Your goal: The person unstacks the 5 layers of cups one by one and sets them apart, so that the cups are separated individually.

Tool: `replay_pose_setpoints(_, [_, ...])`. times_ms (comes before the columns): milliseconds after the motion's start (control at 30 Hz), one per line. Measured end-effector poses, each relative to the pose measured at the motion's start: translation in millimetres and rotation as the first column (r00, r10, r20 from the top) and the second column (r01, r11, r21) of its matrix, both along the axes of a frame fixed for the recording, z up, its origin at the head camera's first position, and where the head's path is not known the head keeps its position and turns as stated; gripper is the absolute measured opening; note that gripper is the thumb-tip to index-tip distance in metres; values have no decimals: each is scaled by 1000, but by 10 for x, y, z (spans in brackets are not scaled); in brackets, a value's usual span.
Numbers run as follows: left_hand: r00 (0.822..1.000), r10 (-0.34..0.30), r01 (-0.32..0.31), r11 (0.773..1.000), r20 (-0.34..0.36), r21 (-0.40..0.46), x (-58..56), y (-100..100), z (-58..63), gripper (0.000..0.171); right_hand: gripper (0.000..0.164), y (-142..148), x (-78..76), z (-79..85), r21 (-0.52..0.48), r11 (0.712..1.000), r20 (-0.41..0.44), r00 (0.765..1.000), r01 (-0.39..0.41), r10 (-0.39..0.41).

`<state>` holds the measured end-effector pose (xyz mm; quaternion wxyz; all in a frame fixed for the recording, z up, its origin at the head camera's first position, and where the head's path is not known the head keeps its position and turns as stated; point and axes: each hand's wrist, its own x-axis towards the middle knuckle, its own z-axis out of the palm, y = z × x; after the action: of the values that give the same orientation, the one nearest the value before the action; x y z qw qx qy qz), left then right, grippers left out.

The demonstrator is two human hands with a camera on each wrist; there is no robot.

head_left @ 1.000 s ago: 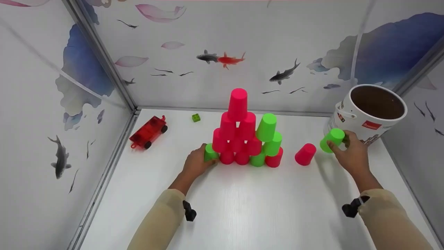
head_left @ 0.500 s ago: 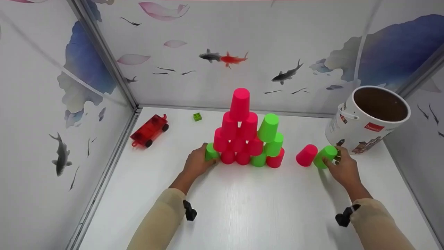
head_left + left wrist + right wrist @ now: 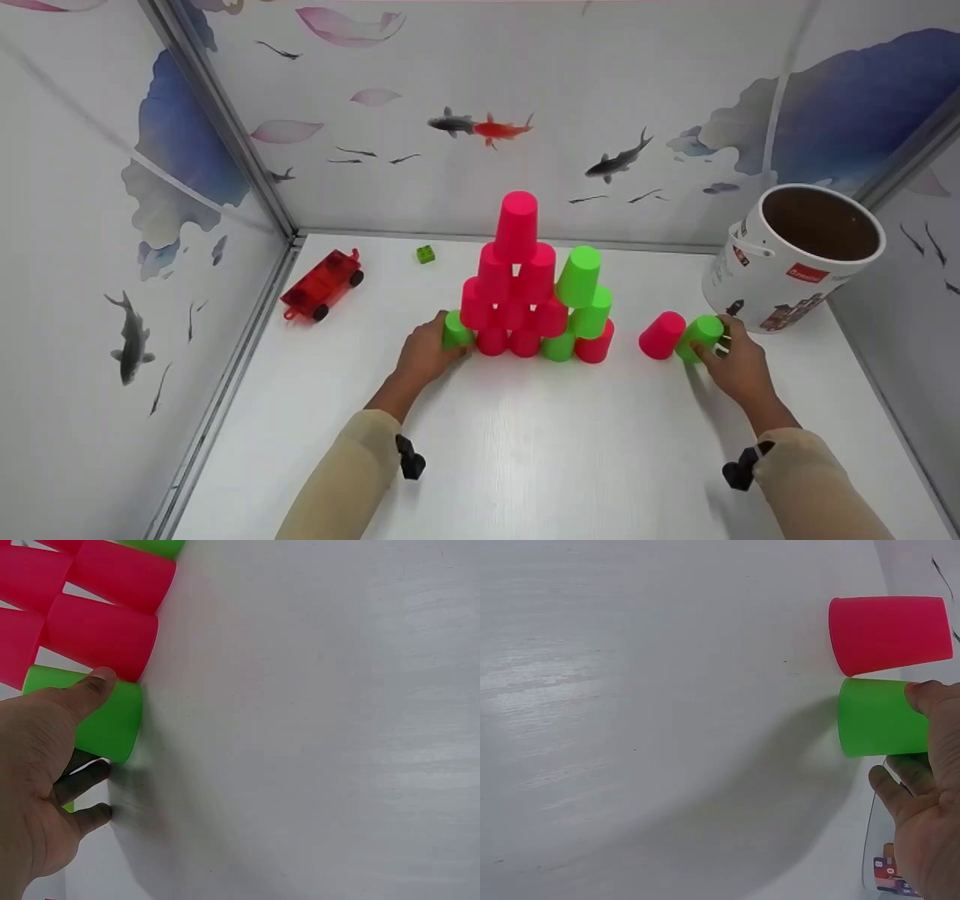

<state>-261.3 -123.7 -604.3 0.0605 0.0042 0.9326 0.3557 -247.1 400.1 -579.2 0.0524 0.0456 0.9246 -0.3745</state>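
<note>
Pink and green plastic cups stand upside down in a pyramid, with a pink cup (image 3: 517, 226) at its top and a green cup (image 3: 578, 277) on its right slope. At the lower left end of the stack, my left hand (image 3: 426, 354) grips a green cup (image 3: 109, 724), thumb on the near side. Off to the right, my right hand (image 3: 742, 366) holds another green cup (image 3: 877, 718) between thumb and fingers. This cup is upside down, its rim close at the table, right beside a lone pink cup (image 3: 889, 634).
A large white bucket (image 3: 795, 289) stands at the back right, just behind my right hand. A red toy car (image 3: 324, 286) and a small green block (image 3: 425, 254) lie at the back left. Patterned panels (image 3: 360, 187) enclose the white table (image 3: 525, 450).
My right hand has brought its green cup left and down from in front of the bucket to beside the lone pink cup. The left hand and the pyramid stay as they were.
</note>
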Motion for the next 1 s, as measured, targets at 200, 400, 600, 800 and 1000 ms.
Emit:
replay_pose_setpoints(200, [1000, -4, 4, 1000, -6, 4, -3, -4, 5, 56, 82, -1, 3, -8, 6, 1000, 5, 1000, -3, 2])
replay_pose_setpoints(400, [1000, 1, -1, 1000, 4, 8, -13, -6, 7, 56, 83, -4, -4, 10, -1, 1000, 28, 1000, -2, 2])
replay_pose_setpoints(600, [1000, 1, -1, 1000, -2, 4, -8, -7, -12, 58, 83, -41, -1, 5, -14, 1000, 38, 999, -10, 10])
replay_pose_setpoints(800, [1000, -10, 10, 1000, -23, 16, -6, -12, -32, 56, 83, -44, -8, 1, -6, 1000, 51, 999, -13, 13])
replay_pose_setpoints(1000, [1000, -13, 14, 1000, -21, 9, 13, -12, -16, 56, 91, -32, -5, 0, 21, 999, 52, 998, -25, 24])
